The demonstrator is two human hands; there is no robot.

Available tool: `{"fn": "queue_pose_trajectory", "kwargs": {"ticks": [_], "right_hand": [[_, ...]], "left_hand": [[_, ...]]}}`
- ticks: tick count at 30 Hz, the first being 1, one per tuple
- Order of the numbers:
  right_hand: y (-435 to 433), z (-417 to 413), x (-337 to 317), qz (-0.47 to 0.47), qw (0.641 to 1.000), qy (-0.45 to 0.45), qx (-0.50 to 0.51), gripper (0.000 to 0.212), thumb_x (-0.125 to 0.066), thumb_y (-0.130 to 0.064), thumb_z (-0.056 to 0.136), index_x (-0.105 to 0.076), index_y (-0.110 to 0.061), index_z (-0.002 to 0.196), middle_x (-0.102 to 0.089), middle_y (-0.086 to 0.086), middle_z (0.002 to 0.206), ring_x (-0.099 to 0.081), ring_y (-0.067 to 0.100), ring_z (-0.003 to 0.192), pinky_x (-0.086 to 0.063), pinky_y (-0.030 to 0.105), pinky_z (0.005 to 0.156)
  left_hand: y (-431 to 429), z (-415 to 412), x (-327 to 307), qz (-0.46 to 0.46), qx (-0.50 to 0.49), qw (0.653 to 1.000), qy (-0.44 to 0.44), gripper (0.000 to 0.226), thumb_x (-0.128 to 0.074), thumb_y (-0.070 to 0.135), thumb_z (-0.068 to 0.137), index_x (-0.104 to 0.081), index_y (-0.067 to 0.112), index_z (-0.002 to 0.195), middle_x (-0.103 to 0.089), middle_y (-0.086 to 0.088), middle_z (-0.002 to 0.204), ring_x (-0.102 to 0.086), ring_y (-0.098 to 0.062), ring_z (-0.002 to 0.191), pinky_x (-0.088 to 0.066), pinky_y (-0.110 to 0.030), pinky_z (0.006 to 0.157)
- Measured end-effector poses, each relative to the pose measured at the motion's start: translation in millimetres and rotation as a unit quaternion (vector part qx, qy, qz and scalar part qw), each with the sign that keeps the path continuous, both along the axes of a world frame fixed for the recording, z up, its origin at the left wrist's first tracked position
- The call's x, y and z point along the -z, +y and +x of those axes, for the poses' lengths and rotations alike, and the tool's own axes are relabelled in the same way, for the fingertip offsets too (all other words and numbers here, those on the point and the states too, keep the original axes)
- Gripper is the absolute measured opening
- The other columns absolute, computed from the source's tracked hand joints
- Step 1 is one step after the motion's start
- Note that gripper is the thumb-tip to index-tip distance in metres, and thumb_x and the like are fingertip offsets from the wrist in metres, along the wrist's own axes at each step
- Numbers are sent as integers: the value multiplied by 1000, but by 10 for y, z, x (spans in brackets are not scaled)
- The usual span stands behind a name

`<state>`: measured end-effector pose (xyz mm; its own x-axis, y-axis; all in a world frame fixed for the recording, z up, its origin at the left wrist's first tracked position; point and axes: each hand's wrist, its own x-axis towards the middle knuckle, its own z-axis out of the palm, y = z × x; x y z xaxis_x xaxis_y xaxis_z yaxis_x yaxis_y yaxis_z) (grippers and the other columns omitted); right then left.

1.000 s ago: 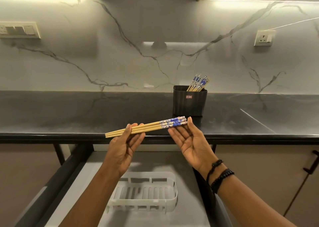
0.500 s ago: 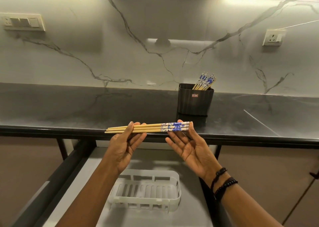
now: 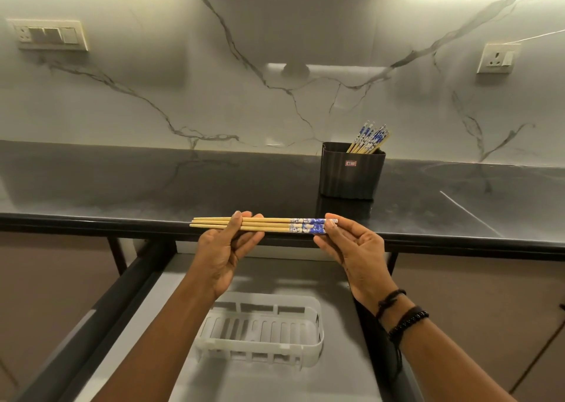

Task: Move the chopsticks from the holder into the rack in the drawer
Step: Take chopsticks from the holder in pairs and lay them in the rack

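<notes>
Both hands hold a few chopsticks flat, side to side, just in front of the counter edge. The left hand pinches the plain wood part, thumb on top and fingers below. The right hand pinches the blue end, thumb on top, palm up. The plain tips point to 9 o'clock. The black holder stands on the counter at 1 o'clock from the hands, with other chopsticks leaning in it. The white rack lies in the open drawer at 6 o'clock, below the hands.
</notes>
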<state>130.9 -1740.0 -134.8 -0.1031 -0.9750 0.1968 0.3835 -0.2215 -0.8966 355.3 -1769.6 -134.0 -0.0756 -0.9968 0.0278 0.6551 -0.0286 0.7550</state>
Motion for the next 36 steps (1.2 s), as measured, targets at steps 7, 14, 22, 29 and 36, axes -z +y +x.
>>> {"fn": "queue_pose_trajectory", "kwargs": {"ticks": [7,14,22,29,36], "right_hand": [[-6,-57,-13,22,998,-19,-58,27,-68,-18,80,-72,-9,105,-73,18,107,-73,26,95,-61,24,72],[-20,-39,-14,26,981,-147,-125,30,-63,-28,87,-75,-6,103,-70,23,113,-70,29,104,-59,27,75],[-10,6,52,50,966,-197,-161,32,-68,-31,83,-75,-9,105,-66,26,120,-69,29,106,-59,27,76],[8,-3,27,46,973,-179,-139,25,-63,-23,85,-75,-12,105,-68,26,116,-72,28,98,-61,27,72],[-8,-36,-5,8,997,-25,-72,24,-51,-14,98,-66,-3,112,-71,22,110,-71,29,100,-61,30,76]], "left_hand": [[9,23,-4,-5,5,1000,9,29,-59,20,90,-64,0,111,-71,-20,108,-71,-28,98,-60,-29,67],[20,41,-26,-4,17,1000,24,23,-55,17,95,-64,0,108,-72,-20,107,-72,-26,95,-60,-27,65],[40,37,-27,-2,32,999,28,25,-55,18,95,-63,0,111,-71,-19,109,-72,-26,96,-60,-28,67],[34,51,-6,-14,29,999,23,24,-55,20,95,-65,2,107,-71,-20,110,-70,-28,100,-60,-30,69],[35,33,4,-11,8,1000,-4,21,-55,19,95,-65,2,105,-72,-19,106,-71,-28,98,-60,-30,70]]}}
